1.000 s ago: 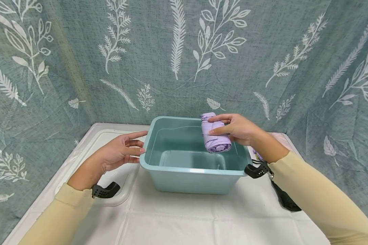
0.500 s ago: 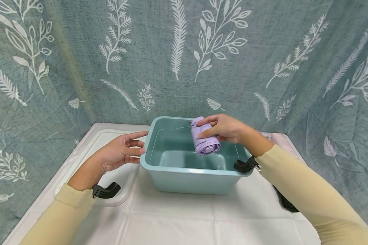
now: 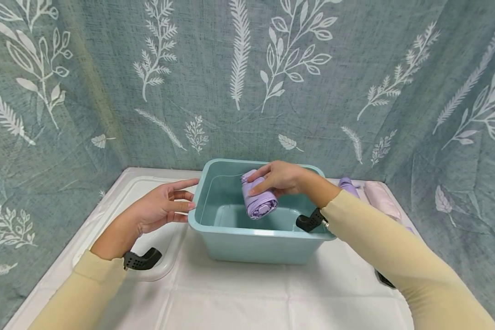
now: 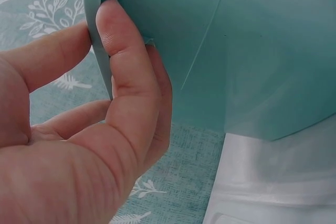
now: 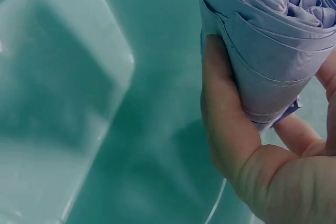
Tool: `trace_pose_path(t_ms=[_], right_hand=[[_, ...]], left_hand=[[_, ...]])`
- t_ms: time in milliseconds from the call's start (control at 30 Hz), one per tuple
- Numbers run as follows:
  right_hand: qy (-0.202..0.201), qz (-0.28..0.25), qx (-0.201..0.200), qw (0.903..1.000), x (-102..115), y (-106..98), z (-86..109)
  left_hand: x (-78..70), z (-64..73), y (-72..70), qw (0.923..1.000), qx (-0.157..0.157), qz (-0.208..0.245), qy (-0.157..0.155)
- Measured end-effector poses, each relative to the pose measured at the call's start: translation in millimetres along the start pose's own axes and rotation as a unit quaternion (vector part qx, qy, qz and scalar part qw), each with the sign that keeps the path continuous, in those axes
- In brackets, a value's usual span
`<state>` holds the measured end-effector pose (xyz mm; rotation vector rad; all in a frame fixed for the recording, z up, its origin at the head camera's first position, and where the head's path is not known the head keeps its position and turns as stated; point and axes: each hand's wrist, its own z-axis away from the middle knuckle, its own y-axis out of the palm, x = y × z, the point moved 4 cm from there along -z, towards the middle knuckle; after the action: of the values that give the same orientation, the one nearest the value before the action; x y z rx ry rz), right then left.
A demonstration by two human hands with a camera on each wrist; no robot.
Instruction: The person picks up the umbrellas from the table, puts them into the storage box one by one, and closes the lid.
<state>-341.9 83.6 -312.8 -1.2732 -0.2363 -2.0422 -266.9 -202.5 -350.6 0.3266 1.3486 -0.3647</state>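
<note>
My right hand (image 3: pixel 282 178) grips a lavender folded umbrella (image 3: pixel 260 201) from its far right side, inside the teal tub (image 3: pixel 247 250) and above its floor. The umbrella slants, its gathered end with a pale centre turned towards me. Up close in the right wrist view, the thumb lies along the stitched fabric of the umbrella (image 5: pixel 278 61), and the other fingers are partly hidden behind it. At the tub's left side, my left hand (image 3: pixel 161 208) touches the rim with fingers spread and relaxed. The left wrist view shows its fingertips right at the edge of the tub (image 4: pixel 273 51).
A white lid (image 3: pixel 148 247) lies under my left forearm. Right of the tub are a purple umbrella (image 3: pixel 347 184), a pink rolled item (image 3: pixel 381 199) and a dark item (image 3: pixel 383 278) partly hidden by my right sleeve. A patterned curtain (image 3: pixel 214 91) hangs behind.
My right hand has carried the umbrella left and slightly down, from the tub's right part to its middle. The left hand has stayed at the rim.
</note>
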Motion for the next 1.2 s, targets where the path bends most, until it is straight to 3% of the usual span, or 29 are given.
trace_pose_path(t_ms=[533, 933, 1200], right_hand=[[0.04, 0.057, 0.065, 0.9955, -2, 23, -39.5], [0.087, 0.045, 0.098, 0.9903, -17, 38, -65.2], [0.098, 0.049, 0.128, 0.9856, -18, 44, -75.7]], left_hand=[[-0.5, -2.9, 2.3, 0.9999, 0.003, -0.009, 0.004], [1.3, -3.9, 2.9, 1.0, 0.001, -0.008, 0.004], [1.9, -1.2, 0.6, 0.9999, -0.003, -0.008, 0.006]])
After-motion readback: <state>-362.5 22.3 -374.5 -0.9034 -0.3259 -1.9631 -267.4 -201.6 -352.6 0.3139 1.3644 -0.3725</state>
